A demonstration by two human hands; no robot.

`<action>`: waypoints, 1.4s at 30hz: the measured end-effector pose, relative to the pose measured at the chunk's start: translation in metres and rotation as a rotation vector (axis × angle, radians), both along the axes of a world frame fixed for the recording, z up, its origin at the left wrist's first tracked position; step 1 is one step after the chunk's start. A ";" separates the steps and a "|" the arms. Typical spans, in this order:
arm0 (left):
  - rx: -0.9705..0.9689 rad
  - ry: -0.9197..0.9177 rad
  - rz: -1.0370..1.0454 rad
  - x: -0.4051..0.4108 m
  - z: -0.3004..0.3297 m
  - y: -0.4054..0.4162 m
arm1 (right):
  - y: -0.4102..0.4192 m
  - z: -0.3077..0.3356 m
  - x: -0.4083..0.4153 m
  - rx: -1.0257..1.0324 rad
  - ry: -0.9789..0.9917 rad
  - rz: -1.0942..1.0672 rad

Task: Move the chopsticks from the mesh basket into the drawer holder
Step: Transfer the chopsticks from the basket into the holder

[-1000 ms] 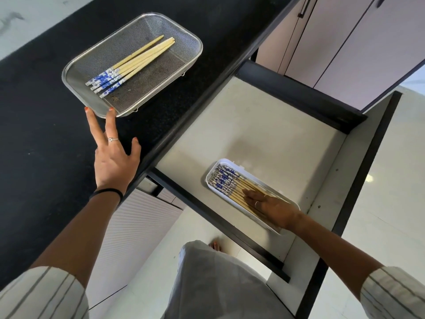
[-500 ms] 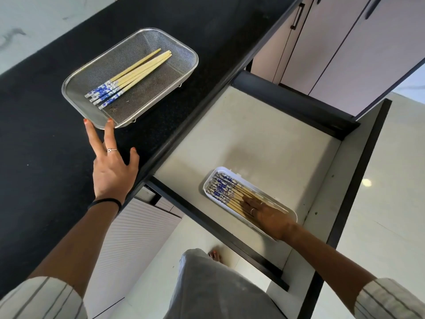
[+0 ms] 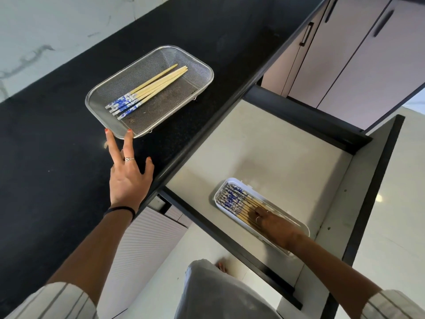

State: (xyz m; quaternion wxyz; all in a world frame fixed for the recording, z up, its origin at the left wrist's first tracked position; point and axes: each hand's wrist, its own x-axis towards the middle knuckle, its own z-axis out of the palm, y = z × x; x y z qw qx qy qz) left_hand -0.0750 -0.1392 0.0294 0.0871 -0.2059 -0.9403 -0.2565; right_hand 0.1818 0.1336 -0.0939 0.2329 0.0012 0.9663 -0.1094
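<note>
1. Left hand [image 3: 128, 180] flat over the counter [image 3: 46, 180], fingers [image 3: 127, 143] spread apart, two tips touching the near rim of the mesh basket [image 3: 202, 65]; nothing held.
2. Right hand [image 3: 273, 223] down in the open drawer [image 3: 264, 143], palm over the plain ends of the chopsticks in the holder [image 3: 232, 200]. Fingers lie close together on the sticks; whether pressing or pinching, cannot tell.
3. Drawer holder [image 3: 305, 229]: white tray, well below and right of the mesh basket, packed with a row of chopsticks, blue-patterned ends toward the basket side.
4. Remaining chopsticks [image 3: 156, 85]: a small bundle, perhaps five, diagonal in the mesh basket, patterned ends toward the left hand.
5. Change against the frame one second back: right hand slid a little along the holder toward the patterned ends, apparently levelling a batch just laid down. Left hand unchanged in pose, same two tips at the basket rim.
6. Basket bundle unchanged in count and lie across all frames.
7. Judgement: one batch settled; task mostly done, basket bundle yet to transfer.
8. Likely next: free hand into the mesh basket for that bundle.
</note>
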 end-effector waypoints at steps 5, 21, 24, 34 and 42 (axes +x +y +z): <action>0.000 0.034 -0.014 -0.001 -0.002 -0.001 | 0.001 -0.012 -0.001 0.017 0.159 0.202; 0.045 0.006 -0.051 -0.001 0.002 -0.001 | 0.020 0.151 -0.101 -0.114 0.532 -0.268; 0.045 -0.026 -0.033 0.001 0.004 -0.001 | 0.005 0.188 -0.143 -0.120 0.691 -0.244; -0.007 -0.022 0.008 0.005 0.007 0.001 | -0.063 0.222 -0.305 -0.118 0.587 -0.045; -0.005 0.051 0.015 -0.002 -0.003 0.003 | -0.068 0.193 -0.382 0.110 0.274 -0.009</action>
